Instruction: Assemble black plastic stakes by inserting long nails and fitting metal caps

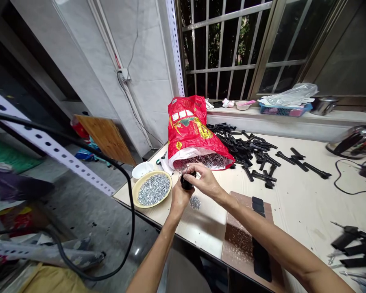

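My left hand (pixel 180 199) is closed around a black plastic part (pixel 187 183), held upright over the table's near edge. Above it, my right hand (pixel 205 181) pinches thin metal pins, a few of which poke out by its fingertips; how many is too small to tell. Just behind both hands, a red plastic sack (pixel 189 126) lies with its mouth towards me, full of thin metal pins (pixel 209 160). To the left stands a yellow bowl (pixel 136 202) of small silvery metal pieces (pixel 154 189). A little pile of similar pieces (pixel 195 202) lies below my hands.
Many black plastic parts (pixel 247 148) are heaped beyond the sack's right side. A brown board (pixel 236 232) with black pads (pixel 261 260) lies under my right forearm. Black assemblies with metal rods (pixel 352 244) lie at right, a kettle (pixel 354 140) farther back. A black cable (pixel 129 203) hangs at left.
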A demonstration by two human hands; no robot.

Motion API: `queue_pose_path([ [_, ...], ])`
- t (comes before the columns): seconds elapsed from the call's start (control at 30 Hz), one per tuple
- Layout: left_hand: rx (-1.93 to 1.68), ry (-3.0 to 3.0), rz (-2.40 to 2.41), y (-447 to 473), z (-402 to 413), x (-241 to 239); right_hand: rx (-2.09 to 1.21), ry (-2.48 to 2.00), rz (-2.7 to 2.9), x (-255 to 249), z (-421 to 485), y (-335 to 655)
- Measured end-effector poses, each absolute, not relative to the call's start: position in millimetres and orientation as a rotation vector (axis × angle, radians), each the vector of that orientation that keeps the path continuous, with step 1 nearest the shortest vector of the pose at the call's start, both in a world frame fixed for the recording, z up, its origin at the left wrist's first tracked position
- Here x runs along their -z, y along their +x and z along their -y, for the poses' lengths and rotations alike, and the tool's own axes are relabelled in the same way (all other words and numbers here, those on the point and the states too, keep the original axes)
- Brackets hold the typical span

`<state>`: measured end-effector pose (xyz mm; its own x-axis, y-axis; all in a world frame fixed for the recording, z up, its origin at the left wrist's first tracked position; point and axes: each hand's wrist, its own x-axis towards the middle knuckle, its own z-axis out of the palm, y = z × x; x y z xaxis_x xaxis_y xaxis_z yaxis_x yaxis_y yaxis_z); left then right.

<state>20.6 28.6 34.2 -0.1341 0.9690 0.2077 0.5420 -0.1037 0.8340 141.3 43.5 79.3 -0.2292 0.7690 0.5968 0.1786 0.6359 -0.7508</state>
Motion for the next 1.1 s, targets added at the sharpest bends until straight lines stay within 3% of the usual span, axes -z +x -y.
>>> queue_pose_path([
  [0.3,-1.247,1.314,-1.625,9.4,-28.9,-22.4,-0.456,-0.905,1.738,-74.5,-63.6,153.7],
  [0.53,-1.325,1.123,-1.564,-2.8,-12.1,-37.9,-0.308,-1.506,2.174,-3.0,-99.7,149.3],
  [0.87,-1.368,1.067,-1.576,-3.0,-11.5,-42.8,-0.110,-1.369,2.508,25.0,-126.0,115.9],
  [1.1,-1.341,0.827,-1.252,-1.2,-16.6,-47.0,-0.179,-1.215,2.459,25.3,-126.0,122.6],
])
